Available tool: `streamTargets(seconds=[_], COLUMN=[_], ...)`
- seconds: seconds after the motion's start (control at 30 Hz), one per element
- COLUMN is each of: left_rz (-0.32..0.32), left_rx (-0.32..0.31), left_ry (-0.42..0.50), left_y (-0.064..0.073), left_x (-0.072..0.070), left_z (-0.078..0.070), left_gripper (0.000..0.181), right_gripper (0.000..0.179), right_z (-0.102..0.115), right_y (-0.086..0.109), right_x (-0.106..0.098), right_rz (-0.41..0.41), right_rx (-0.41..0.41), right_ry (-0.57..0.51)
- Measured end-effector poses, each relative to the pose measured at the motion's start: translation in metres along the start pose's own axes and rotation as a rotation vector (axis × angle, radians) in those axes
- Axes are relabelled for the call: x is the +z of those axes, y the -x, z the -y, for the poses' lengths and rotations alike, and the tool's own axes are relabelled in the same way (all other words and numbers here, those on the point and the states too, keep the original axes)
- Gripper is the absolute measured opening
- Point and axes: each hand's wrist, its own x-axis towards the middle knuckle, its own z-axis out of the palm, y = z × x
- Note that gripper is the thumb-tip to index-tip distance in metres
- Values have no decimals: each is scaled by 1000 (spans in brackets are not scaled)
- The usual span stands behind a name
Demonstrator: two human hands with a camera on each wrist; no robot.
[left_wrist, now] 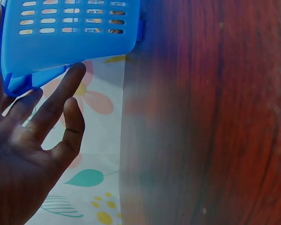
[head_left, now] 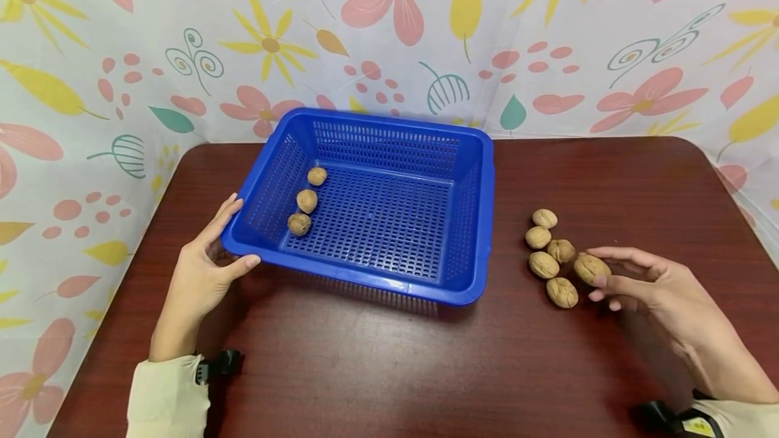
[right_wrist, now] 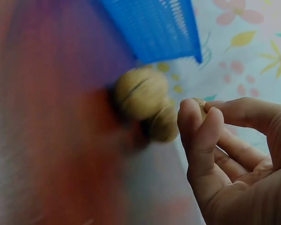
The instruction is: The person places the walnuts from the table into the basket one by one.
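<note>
My left hand (head_left: 203,269) holds the near left corner of a blue plastic basket (head_left: 359,282), thumb on the front rim and fingers along the left side. In the left wrist view its fingers lie against the outside of the basket (left_wrist: 70,44). Three walnuts (head_left: 307,201) sit in a row along the basket's left inner wall. On the right, my right hand (head_left: 660,293) pinches a walnut (head_left: 590,268) between thumb and fingers, beside several loose walnuts (head_left: 544,265). The right wrist view shows that held walnut mostly hidden behind the fingertips (right_wrist: 210,119).
A dark reddish-brown table (head_left: 365,363) carries everything. Behind it hangs a white cloth (head_left: 499,26) printed with flowers and leaves. The basket stands near the table's back edge, left of the loose walnuts.
</note>
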Motion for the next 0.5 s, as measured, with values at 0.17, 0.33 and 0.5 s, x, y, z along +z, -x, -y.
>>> streamTargets(seconds=[0.17, 0.33, 0.5], left_rz=[0, 2, 1], left_rx=[-1, 0, -3], left_ry=[6, -3, -3], left_y=[0, 0, 1], left_x=[0, 0, 0], left_z=[0, 0, -1], left_gripper=[83, 83, 83], right_gripper=[45, 44, 42], right_z=[28, 60, 91], right_y=[-10, -25, -44], right_x=[11, 30, 61], right_rz=[42, 103, 190], right_rx=[-73, -133, -138], right_ry=[21, 21, 31])
